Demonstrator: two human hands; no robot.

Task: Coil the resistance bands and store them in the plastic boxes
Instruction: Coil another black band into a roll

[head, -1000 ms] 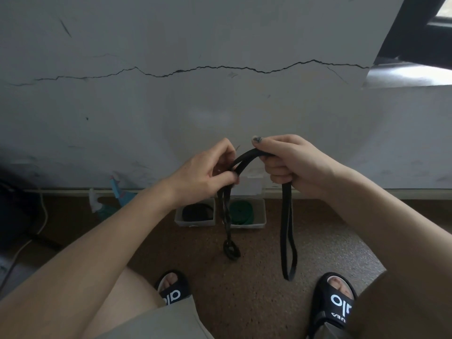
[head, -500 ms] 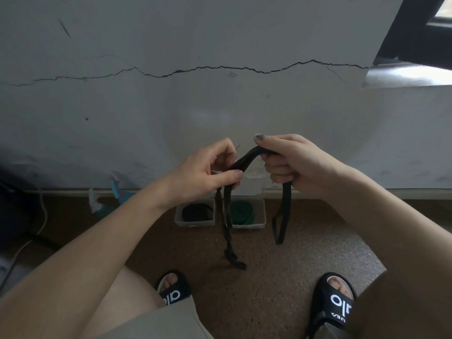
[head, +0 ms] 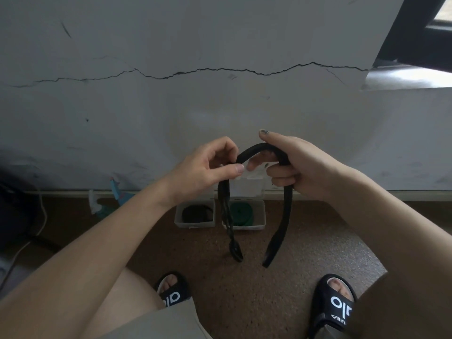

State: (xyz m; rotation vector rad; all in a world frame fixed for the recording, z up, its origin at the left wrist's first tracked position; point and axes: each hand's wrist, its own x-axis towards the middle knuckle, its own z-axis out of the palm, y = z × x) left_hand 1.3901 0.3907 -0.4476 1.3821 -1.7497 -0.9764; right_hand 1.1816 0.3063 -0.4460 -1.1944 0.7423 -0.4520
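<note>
A black resistance band (head: 283, 216) arches between my two hands, above the floor. My left hand (head: 208, 170) pinches its left part between thumb and fingers, and a twisted end hangs below to about knee height. My right hand (head: 296, 167) grips the right part with curled fingers, index finger stretched out; a flat tail hangs from it. On the floor by the wall stand two clear plastic boxes: the left box (head: 195, 224) holds a coiled black band, the right box (head: 261, 216) a coiled green band. A third clear box (head: 252, 184) behind them is partly hidden by my hands.
A cracked grey wall (head: 220, 99) rises straight ahead, with a skirting strip at the floor. A blue and white spray bottle (head: 117, 194) lies at the wall to the left, next to a white cable (head: 41, 216). My feet in black slides (head: 337, 304) rest on the brown floor.
The right hanging tail has swung and shortened as my right hand took band in. The twisted left end has dropped lower and swung. My left thumb now presses further along the band.
</note>
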